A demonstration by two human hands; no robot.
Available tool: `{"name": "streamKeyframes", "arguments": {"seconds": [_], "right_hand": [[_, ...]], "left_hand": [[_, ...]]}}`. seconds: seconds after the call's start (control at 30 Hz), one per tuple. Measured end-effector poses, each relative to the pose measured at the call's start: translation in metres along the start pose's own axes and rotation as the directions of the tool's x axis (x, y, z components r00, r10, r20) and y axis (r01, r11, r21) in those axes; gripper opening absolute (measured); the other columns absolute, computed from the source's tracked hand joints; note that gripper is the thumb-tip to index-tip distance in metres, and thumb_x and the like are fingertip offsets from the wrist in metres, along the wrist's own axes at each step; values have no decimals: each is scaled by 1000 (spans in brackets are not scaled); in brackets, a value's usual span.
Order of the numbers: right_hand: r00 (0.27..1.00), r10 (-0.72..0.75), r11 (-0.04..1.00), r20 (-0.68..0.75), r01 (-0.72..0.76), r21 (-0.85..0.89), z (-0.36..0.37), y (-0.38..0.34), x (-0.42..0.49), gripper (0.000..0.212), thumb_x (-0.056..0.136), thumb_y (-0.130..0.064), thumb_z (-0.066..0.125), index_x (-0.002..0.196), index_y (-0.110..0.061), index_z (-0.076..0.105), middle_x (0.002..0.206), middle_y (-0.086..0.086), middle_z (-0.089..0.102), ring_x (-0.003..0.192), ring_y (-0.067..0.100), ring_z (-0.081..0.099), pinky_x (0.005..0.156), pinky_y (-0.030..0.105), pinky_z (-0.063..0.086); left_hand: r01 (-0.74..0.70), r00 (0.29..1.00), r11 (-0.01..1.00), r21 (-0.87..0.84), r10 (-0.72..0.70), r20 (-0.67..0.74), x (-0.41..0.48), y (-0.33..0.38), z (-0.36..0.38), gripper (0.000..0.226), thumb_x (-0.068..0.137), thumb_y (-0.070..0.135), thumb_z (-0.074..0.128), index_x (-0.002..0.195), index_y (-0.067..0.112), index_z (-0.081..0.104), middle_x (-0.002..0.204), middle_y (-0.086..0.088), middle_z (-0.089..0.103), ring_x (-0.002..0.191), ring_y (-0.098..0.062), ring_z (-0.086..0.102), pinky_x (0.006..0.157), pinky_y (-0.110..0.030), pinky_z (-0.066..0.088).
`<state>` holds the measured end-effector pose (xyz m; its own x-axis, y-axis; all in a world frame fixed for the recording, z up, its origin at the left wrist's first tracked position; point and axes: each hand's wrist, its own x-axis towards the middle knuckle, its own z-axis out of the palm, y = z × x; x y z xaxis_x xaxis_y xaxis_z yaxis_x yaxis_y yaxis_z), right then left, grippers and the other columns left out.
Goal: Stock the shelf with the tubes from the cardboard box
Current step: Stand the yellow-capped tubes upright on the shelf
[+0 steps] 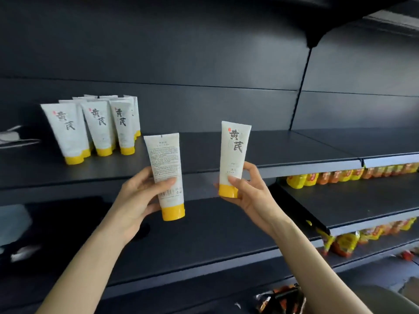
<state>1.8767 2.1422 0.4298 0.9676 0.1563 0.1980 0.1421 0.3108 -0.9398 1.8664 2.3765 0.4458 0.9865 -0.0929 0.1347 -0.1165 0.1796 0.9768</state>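
My left hand [142, 198] grips the left tube [166, 164] low on its body. The thumb lies across the printed face just above the barcode and the fingers are curled round behind. That tube is upright, yellow cap down, with its small-print back side facing me.

My right hand [248, 193] grips the right tube [233, 152] near its base. The thumb presses on the front just above the yellow cap and the fingers wrap round the right edge. It is also cap down, leaning slightly, and its front with the large dark characters faces me.

Both tubes are in the middle of the frame, apart from each other. They are held in the air in front of the shelf [283, 150] and do not touch it.

In the upper left of the frame, the stocked tubes [97, 128] stand on that shelf cap down, 3 in front and more behind, fronts facing out.

Below my hands runs a dark lower shelf [204, 236]. At the right of the frame, rows of yellow and orange packets [340, 175] fill the neighbouring shelves.
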Motion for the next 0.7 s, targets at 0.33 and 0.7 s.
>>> {"name": "streamKeyframes", "arguments": {"seconds": [0.33,0.7], "right_hand": [[993,-56,994,104,65,-84,48,3,38,58,79,-19,67,130,-24,41,116,9,67,106,26,65,80,31,52],[990,-136,986,31,139,-95,150,39,88,52,81,-13,69,127,-22,46,109,8,70,102,27,66,89,43,54]], "left_hand": [[-129,959,990,52,138,-246,-29,25,-70,73,38,46,90,105,29,70,104,3,72,95,-16,69,76,-37,52],[-193,917,977,94,214,-336,-23,69,-190,31,81,11,64,107,27,66,104,2,72,95,-18,69,74,-36,52]]}}
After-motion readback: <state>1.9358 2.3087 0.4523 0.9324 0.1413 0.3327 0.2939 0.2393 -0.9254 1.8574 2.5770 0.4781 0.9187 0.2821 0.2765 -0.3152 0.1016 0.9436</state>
